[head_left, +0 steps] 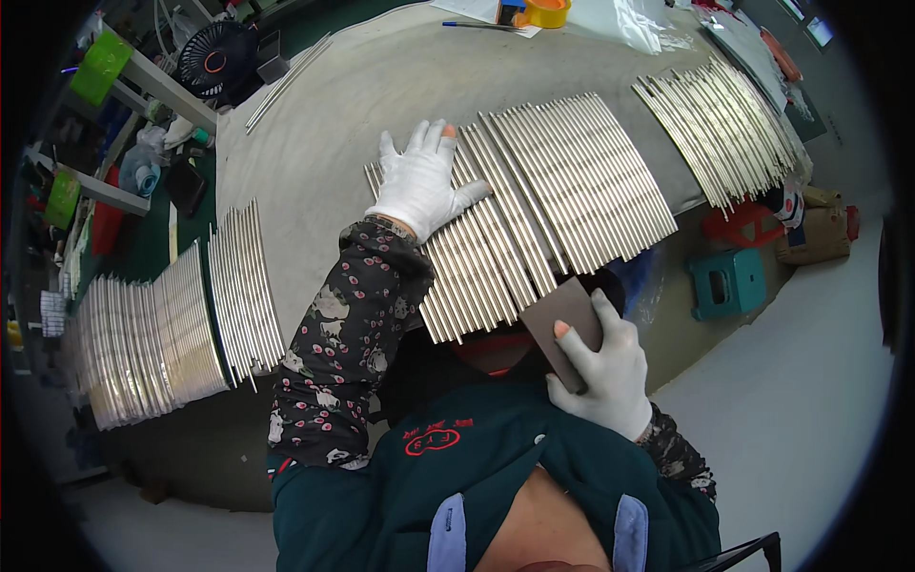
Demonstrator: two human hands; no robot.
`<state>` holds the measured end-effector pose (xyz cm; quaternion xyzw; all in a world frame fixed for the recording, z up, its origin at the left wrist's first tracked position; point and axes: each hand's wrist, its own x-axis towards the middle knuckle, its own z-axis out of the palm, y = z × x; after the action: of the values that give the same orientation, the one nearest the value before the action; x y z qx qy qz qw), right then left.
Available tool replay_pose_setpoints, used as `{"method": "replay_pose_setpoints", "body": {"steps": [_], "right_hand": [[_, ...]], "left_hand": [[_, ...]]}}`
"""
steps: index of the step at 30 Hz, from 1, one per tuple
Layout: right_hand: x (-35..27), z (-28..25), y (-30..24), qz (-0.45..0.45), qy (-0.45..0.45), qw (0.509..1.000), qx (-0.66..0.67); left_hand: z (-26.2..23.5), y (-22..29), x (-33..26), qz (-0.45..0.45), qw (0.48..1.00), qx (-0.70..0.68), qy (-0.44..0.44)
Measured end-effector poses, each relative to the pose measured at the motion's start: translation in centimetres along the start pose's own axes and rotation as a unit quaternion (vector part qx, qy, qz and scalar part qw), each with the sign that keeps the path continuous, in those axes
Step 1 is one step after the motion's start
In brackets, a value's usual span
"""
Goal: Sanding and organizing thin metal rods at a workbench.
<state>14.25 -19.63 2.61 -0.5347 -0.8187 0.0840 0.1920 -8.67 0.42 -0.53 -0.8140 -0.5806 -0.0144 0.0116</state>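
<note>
My left hand (424,181), in a white glove with bare fingertips showing, lies spread on a row of slim shiny metal rods (481,272) side by side on the table. At the table's near edge, my right hand (610,372), also gloved, grips a flat grey-brown rectangular block (564,324), possibly a sanding sponge. The block's upper corner is at the near ends of the rods; whether it touches them I cannot tell. Just right of that row, across a narrow gap, lies a wider group of similar rods (591,181).
More rods (720,129) lie at the far right, and further bundles (157,334) at the left. A black fan (217,59) stands back left. Orange tape (546,11) and a blue pen (481,26) lie at the far edge. A teal stool (728,283) stands right, below the table.
</note>
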Motion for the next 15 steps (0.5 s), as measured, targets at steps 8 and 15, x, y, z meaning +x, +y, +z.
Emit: {"method": "replay_pose_setpoints", "body": {"steps": [8,15], "right_hand": [[-1.9,-0.9,0.4,0.044,-0.001,0.999,0.002],[-0.7,0.9,0.1,0.050,0.028,0.998,0.033]], "left_hand": [[-0.4,0.5,0.2,0.009,1.000,0.010,0.006],[0.0,1.3,0.7,0.000,1.000,0.014,0.018]]}}
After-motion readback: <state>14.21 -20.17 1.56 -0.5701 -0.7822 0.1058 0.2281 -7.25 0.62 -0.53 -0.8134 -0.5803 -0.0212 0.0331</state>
